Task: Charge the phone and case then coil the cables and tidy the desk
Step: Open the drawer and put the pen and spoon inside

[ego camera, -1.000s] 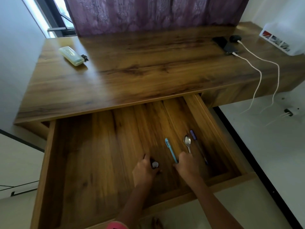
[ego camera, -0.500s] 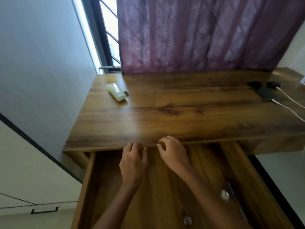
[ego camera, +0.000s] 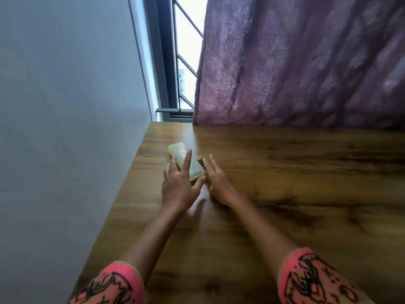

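On grained wooden desk point(ego camera: 295, 194), left hand point(ego camera: 178, 189) splayed over oblong yellowish case point(ego camera: 178, 149), right hand point(ego camera: 219, 185) straight-fingered beside

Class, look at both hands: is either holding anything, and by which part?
Nothing is gripped. The left hand spreads straight fingers over the near end of the yellowish case; the right hand is open beside it.
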The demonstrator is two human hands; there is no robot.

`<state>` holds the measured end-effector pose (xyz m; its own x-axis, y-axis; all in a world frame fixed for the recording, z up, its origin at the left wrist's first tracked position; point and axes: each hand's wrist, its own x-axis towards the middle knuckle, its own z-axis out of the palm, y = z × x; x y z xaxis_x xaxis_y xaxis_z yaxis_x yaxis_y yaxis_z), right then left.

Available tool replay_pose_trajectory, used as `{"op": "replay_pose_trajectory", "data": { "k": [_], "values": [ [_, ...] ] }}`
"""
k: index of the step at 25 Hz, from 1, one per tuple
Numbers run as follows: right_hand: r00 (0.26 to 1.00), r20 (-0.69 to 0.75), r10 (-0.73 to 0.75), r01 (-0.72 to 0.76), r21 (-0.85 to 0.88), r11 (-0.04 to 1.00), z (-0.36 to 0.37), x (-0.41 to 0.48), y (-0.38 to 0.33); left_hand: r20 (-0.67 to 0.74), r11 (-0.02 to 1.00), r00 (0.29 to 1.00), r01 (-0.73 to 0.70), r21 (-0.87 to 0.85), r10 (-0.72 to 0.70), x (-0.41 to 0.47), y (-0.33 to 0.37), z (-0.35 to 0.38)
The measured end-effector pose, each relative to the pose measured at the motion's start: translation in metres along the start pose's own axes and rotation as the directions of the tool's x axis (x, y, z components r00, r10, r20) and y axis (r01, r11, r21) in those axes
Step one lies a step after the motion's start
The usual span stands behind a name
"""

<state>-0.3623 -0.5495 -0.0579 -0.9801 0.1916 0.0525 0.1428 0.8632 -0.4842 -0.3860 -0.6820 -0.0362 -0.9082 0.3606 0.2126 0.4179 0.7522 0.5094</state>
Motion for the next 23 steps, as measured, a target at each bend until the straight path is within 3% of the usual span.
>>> {"op": "replay_pose_trajectory", "data": {
  "k": [3,6,9,12,19,23],
  "values": [
    [0.997,-0.063,-0.035,0.036,0.015,0.999,0.015,0.027,0.015,0.077,0.997,0.996,0.030,0.069,-0.035,0.026,-0.014,0.021],
    [0.994,-0.095,-0.052,0.052,0.000,0.999,0.019,0.033,0.019,-0.001,0.995,0.998,0.055,0.085,-0.055,0.032,-0.012,0.034],
    [0.984,-0.171,-0.055,0.056,0.006,0.998,0.021,0.027,0.014,-0.093,0.994,0.992,0.082,-0.074,-0.089,0.030,-0.011,0.042],
    [0.977,-0.208,-0.039,0.040,0.000,0.999,0.016,0.009,0.006,-0.078,0.950,0.989,0.097,-0.297,-0.125,0.016,-0.010,0.041],
    [0.940,-0.328,0.097,-0.080,0.066,0.995,0.007,-0.060,-0.019,-0.082,0.912,0.990,0.075,-0.404,-0.118,-0.059,0.006,0.017],
    [0.918,-0.305,0.254,-0.178,0.255,0.950,0.003,-0.129,-0.030,-0.062,0.856,0.971,0.171,-0.488,-0.229,-0.130,0.021,-0.006]
  ]
}}
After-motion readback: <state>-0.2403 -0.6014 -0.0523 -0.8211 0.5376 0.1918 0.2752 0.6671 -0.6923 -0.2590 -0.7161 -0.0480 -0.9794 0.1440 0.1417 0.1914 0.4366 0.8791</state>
